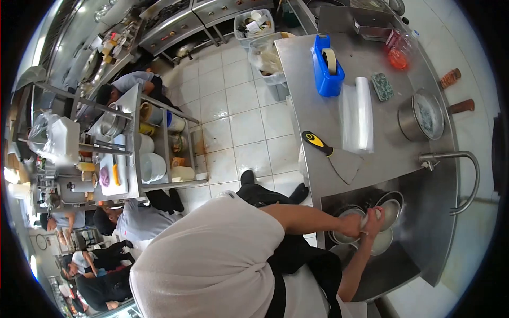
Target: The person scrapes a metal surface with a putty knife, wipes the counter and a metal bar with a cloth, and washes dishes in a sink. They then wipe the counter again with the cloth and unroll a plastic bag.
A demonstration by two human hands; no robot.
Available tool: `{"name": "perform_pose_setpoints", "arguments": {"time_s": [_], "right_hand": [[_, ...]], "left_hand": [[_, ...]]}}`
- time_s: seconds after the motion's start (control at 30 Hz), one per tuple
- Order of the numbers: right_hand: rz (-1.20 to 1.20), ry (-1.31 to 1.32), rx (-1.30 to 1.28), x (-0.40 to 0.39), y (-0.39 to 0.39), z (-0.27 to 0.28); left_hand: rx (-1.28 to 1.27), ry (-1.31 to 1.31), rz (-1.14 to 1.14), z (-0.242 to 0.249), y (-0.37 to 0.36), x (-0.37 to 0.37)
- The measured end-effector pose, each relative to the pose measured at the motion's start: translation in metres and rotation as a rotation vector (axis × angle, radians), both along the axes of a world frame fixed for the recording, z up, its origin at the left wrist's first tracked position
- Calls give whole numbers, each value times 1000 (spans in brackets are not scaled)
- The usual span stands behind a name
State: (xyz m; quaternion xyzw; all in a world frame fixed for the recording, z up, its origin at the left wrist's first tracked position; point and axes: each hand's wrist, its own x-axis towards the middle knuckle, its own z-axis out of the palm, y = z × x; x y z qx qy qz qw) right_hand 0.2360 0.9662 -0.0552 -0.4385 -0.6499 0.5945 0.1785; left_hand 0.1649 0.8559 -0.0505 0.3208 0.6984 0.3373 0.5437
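Clamping a pale, perhaps cloth-like thing (363, 221) between the closed fingers of left hand (350, 225) and right hand (374, 222) over round vessels (382, 244) inside the sink (424, 228), likely to catch drips, with a scraper (318, 143) within reach beside the sink.

I have both arms reaching down, my left hand (350, 225) curled into a fist. My right hand (374, 222) sits just beside it, its fingers bent inward.
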Motion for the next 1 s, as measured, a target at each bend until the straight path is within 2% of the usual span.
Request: {"name": "perform_pose_setpoints", "arguments": {"time_s": [0.03,0.1,0.13,0.17,0.2,0.23,0.27,0.3,0.33,0.43,0.47,0.5,0.57,0.6,0.63,0.67,0.7,0.73,0.77,0.8,0.83,0.87,0.93,0.97,1.0], "right_hand": [[-44,-19,-84,0,-4,-4],[-8,-83,78,3,-10,-2],[25,-109,159,-4,-18,6],[-83,-142,125,-11,-28,17],[-185,-165,90,-29,-48,54],[-198,-49,-47,-44,-63,94],[-207,56,-187,-54,-74,118],[-90,159,-41,-39,-69,113],[22,273,103,-37,-65,109],[100,374,-483,-116,-165,190],[259,425,-555,-146,-197,193],[411,472,-633,-174,-231,186],[766,546,-399,-238,-254,114],[587,479,-890,-274,-272,91],[557,387,-920,-310,-306,84],[626,286,-1031,-342,-322,48],[671,125,-951,-368,-355,39],[719,16,-1010,-395,-381,8],[810,-72,-894,-418,-409,-12],[841,-162,-790,-441,-443,-7],[871,-247,-686,-467,-486,2],[948,-227,-631,-498,-525,4],[1228,-62,-572,-574,-604,16],[1370,102,-474,-611,-647,32],[1370,81,-295,-636,-688,75]], "left_hand": [[-7,23,2,4,-5,1],[-27,83,43,18,-21,-9],[14,65,-27,24,-26,-16],[52,50,-85,31,-31,-24],[131,46,-19,39,-36,-30],[211,47,50,51,-43,-39],[161,-78,41,74,-56,-63],[120,-204,30,97,-72,-89],[195,-265,108,110,-93,-117],[484,-490,266,147,-185,-197],[483,-299,275,138,-207,-219],[471,-149,279,130,-240,-241],[438,111,291,125,-318,-287],[488,33,310,101,-357,-312],[373,337,424,84,-402,-329],[354,285,690,57,-455,-337],[202,201,860,65,-515,-344],[231,161,1067,43,-572,-346],[169,261,1208,15,-627,-346],[-2,358,1355,29,-671,-332],[-3,424,1463,29,-710,-318],[-66,474,1565,15,-741,-302],[113,242,1840,4,-779,-265],[57,138,1910,10,-786,-249],[1,34,1982,17,-789,-235]]}}
